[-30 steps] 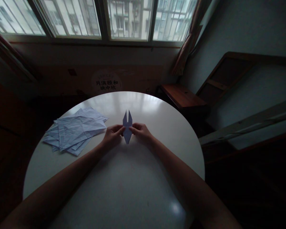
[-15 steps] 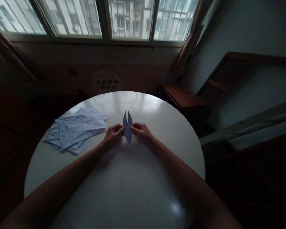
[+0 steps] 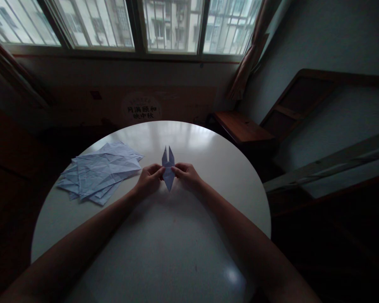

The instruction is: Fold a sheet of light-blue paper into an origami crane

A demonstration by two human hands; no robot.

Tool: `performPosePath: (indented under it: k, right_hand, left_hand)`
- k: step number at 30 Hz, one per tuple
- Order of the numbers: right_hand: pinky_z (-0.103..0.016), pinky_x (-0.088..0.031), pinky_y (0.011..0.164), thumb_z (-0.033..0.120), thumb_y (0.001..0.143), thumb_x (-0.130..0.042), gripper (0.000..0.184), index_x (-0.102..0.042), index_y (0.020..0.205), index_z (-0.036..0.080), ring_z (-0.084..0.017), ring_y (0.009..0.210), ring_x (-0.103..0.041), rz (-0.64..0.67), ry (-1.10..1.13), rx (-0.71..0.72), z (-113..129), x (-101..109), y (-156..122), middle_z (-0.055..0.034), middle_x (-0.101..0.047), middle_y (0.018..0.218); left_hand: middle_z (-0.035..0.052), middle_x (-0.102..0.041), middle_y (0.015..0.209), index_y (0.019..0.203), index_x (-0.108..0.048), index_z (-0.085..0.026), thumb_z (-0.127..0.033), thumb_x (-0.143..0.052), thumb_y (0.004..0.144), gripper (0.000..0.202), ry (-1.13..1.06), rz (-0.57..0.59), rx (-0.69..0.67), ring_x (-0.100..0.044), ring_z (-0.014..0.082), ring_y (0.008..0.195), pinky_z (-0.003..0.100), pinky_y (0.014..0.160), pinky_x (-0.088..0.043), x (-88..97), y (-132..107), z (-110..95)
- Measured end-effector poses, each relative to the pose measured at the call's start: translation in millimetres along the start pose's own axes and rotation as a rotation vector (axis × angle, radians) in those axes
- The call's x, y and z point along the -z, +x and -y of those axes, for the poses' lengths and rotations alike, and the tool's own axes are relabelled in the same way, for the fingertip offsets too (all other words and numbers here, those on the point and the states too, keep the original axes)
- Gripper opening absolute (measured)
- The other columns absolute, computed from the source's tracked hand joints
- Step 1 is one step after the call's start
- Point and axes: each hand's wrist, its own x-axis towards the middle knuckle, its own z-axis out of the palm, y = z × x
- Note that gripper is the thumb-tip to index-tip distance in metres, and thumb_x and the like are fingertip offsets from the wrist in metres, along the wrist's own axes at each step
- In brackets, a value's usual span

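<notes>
Between my hands is a small folded paper piece point(image 3: 168, 176), pale blue-white. Two narrow points stick up at its far end, split by a slit, and a single point faces me. My left hand point(image 3: 150, 176) pinches its left edge with thumb and fingers. On the opposite edge, my right hand point(image 3: 187, 173) pinches it the same way. The paper is held over the white round table point(image 3: 170, 235). Its underside and some fingertips behind it are hidden.
A pile of creased paper sheets point(image 3: 107, 170) lies on the table's left side. Beyond the right rim stands a wooden bench or stool point(image 3: 243, 126). Windows point(image 3: 170, 27) and a brown printed box point(image 3: 183, 103) are past the far edge.
Almost nothing differs. The view has shifted very slightly, and both hands keep their pinch on the folded paper piece.
</notes>
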Motion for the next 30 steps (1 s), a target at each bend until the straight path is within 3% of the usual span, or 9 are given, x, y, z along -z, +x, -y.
performPosePath:
  k: [7,14,22,30]
  right_hand:
    - [-0.024,-0.034,0.054,0.062,0.066,-0.073,0.047,-0.061,0.067,0.016,-0.010,0.055,-0.045,0.004,-0.009,-0.006,1.0,0.7,0.1,0.0035,-0.053,0.056]
    - [-0.023,-0.029,0.052,0.060,0.064,-0.073,0.047,-0.061,0.065,0.015,-0.009,0.054,-0.041,0.092,-0.036,-0.056,3.2,2.8,-2.1,0.0037,-0.049,0.056]
    - [-0.022,-0.023,0.050,0.065,0.062,-0.069,0.053,-0.043,0.054,0.020,-0.008,0.054,-0.032,0.085,-0.111,-0.033,4.6,0.0,-2.5,0.0064,-0.034,0.054]
    - [-0.023,-0.021,0.049,0.058,0.063,-0.066,0.045,-0.043,0.054,0.020,-0.008,0.053,-0.032,0.175,-0.154,-0.056,6.6,3.5,-1.9,0.0066,-0.033,0.053]
  left_hand:
    - [-0.0005,-0.061,0.055,0.066,-0.065,-0.013,-0.040,-0.086,0.061,0.035,-0.013,0.007,0.018,-0.052,0.0094,0.050,0.022,0.051,-0.041,-2.2,-1.5,-4.6]
    - [0.0012,-0.068,0.070,0.083,-0.068,-0.014,-0.038,-0.088,0.061,0.039,-0.097,-0.001,0.017,-0.058,0.0097,0.055,0.021,0.053,-0.044,-3.2,-0.1,-0.6]
    - [-0.0002,-0.061,0.058,0.067,-0.063,-0.013,-0.037,-0.085,0.065,0.032,0.006,0.015,0.016,-0.056,0.0103,0.052,0.023,0.055,-0.045,3.4,1.1,4.1]
    - [0.0004,-0.063,0.062,0.071,-0.066,-0.013,-0.039,-0.086,0.063,0.033,-0.043,0.011,0.009,-0.056,0.0102,0.054,0.023,0.055,-0.044,1.8,2.4,1.9]
